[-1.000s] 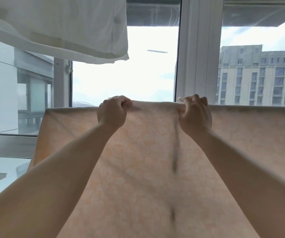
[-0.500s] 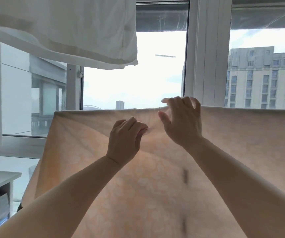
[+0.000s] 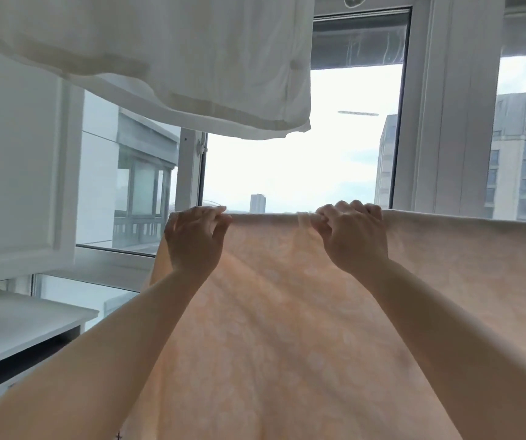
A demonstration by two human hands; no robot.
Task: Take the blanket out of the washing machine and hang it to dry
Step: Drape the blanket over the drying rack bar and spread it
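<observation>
Peach blanket point(image 3: 287, 328) hung spread below window point(image 3: 302, 169), top edge level. Left hand point(image 3: 193, 241) gripped that edge, fingers curled over. Right hand point(image 3: 355, 238) pinched bunched fold there. White sheet point(image 3: 166, 58) overhead.

Peach blanket point(image 3: 287, 328) draped over unseen hanging line; white countertop point(image 3: 17, 322) lower left.
</observation>
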